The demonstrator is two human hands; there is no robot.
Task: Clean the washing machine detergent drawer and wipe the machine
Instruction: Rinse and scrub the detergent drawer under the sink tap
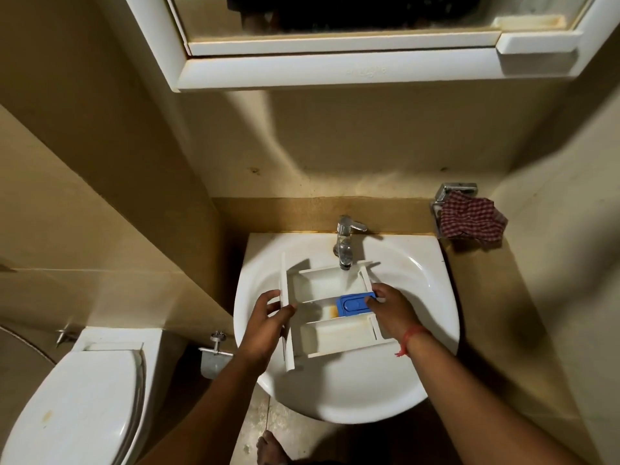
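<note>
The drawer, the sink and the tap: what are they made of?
The drawer looks like thin white plastic: matte moulded walls, a snap-in blue cap, yellowish stains. The sink seems glazed ceramic: thick, smooth, with glossy highlights on its rim. The tap looks like chromed metal, mirror-shiny with reflections, though plated plastic can't be excluded.

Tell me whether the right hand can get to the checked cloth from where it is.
Probably yes. The right hand grips the drawer in the sink; nothing stands between it and the cloth, but it must release the drawer first.
</note>
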